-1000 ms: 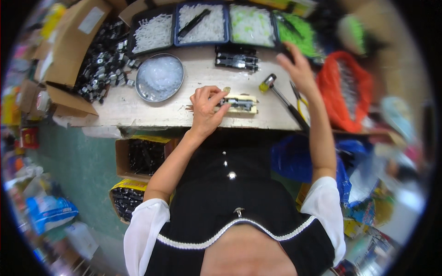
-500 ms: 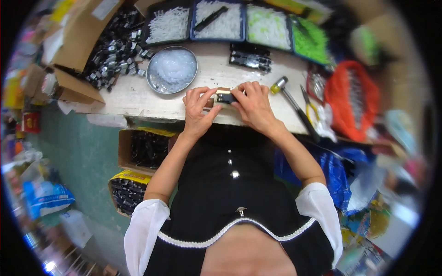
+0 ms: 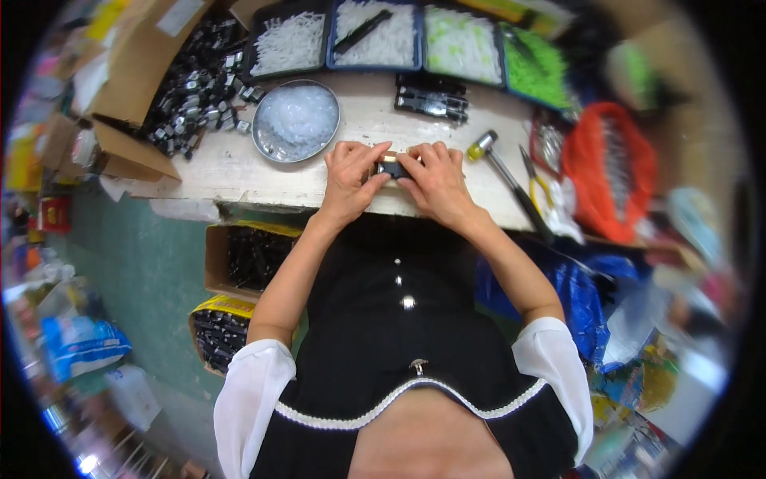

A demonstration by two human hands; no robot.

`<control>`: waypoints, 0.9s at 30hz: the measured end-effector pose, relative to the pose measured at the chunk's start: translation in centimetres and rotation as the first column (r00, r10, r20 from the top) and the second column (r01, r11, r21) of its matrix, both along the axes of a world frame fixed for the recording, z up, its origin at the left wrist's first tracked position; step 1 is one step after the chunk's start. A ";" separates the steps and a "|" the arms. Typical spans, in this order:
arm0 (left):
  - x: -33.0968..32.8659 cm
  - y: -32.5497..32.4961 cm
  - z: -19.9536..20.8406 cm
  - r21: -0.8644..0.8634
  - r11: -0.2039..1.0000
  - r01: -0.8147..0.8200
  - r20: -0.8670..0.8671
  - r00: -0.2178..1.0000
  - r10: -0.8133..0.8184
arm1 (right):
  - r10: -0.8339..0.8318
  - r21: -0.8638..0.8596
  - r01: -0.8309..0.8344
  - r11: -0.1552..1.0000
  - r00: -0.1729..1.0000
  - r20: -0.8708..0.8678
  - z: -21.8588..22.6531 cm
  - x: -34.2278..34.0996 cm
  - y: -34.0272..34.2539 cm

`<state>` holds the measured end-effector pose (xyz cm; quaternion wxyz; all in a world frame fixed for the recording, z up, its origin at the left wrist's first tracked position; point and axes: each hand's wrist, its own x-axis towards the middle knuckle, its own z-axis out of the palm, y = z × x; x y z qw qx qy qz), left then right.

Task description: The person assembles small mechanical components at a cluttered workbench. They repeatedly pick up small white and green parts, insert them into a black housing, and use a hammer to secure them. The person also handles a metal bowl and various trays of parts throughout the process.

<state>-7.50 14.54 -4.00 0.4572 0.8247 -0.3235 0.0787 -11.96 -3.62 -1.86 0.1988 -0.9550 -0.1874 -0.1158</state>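
Near the front edge of the workbench, my left hand (image 3: 349, 182) and my right hand (image 3: 439, 182) face each other, their fingers closed around a small black part (image 3: 392, 169). My left thumb and fingers press its left end, and my right thumb and fingers pinch its right end. A cream-coloured block (image 3: 389, 157) shows just behind the part, mostly covered by my fingers. What kind of part it is, I cannot make out. Several finished-looking black pieces (image 3: 431, 102) lie in a row behind my right hand.
A round metal dish (image 3: 333, 142) of clear pieces stands left, beside a heap of black-and-silver parts (image 3: 199, 100). Trays (image 3: 420, 65) of white and green pieces line the back. A hammer (image 3: 511, 180), yellow-handled pliers (image 3: 542, 188) and a red bag (image 3: 586, 172) lie right.
My left hand has moved slightly right, in closer to my right hand, and now covers more of the cream block and black part. My right hand has barely moved.
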 end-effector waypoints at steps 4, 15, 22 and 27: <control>0.4 0.4 0.5 0.108 0.993 0.043 -0.014 0.999 -0.042 | -0.091 0.172 0.077 0.982 0.993 0.072 0.4 -0.2 -2.5; 0.7 -0.9 1.5 0.406 0.895 0.182 0.257 0.918 -0.303 | -0.535 -0.182 0.535 0.825 0.843 0.050 -0.8 -4.5 -12.5; 0.9 -1.2 3.2 0.610 0.770 0.186 0.184 0.912 -0.367 | -0.436 -0.004 0.436 0.900 0.900 0.016 -2.5 -4.6 -12.0; 1.1 -1.2 3.5 0.646 0.736 0.205 0.160 0.905 -0.393 | -0.231 0.244 0.255 0.936 0.965 -0.125 3.4 -6.1 -6.7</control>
